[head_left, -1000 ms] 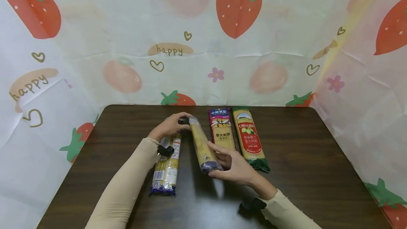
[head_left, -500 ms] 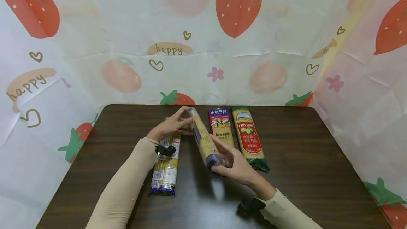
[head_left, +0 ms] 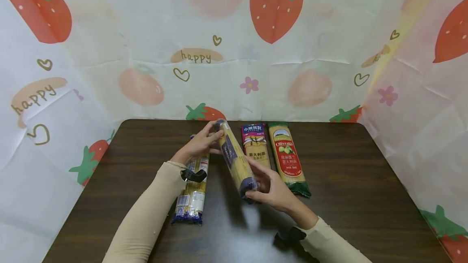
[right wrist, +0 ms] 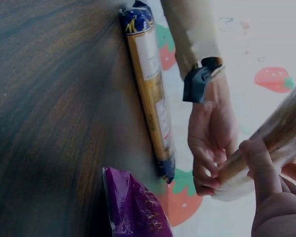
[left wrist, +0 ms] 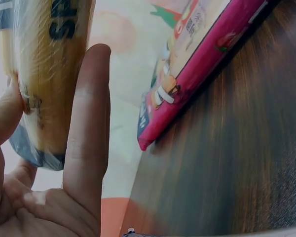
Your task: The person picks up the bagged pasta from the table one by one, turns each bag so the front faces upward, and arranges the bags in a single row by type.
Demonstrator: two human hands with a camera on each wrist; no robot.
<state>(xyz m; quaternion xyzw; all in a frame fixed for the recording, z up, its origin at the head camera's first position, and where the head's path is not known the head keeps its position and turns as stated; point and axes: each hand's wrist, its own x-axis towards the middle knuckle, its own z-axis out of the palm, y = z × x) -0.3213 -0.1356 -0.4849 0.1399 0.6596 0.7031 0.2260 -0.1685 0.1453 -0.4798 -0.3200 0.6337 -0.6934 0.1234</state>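
Note:
A clear-wrapped spaghetti packet (head_left: 237,158) with dark blue ends is held tilted above the table, its far end higher. My left hand (head_left: 199,144) grips the far end between thumb and fingers; the left wrist view shows the packet (left wrist: 52,94) between the thumb and a straight finger. At the near end my right hand (head_left: 273,190) holds the packet, thumb on the near side and fingers along the right side. Under my left forearm lies another blue-ended pasta packet (head_left: 190,200), barcode side up, partly hidden. To the right lie a pink-and-blue pasta packet (head_left: 254,145) and a green-and-red Olivoila packet (head_left: 287,153).
The dark wooden table (head_left: 351,182) has a back edge close to a hanging white cloth (head_left: 226,88) printed with strawberries. Black bands with camera-like blocks (head_left: 193,175) sit on both wrists. The pink packet's end (right wrist: 135,207) shows low in the right wrist view.
Both hands have raised the far end of the spaghetti packet and rolled it, so its dark blue label now faces up more. The packets on the table have stayed put.

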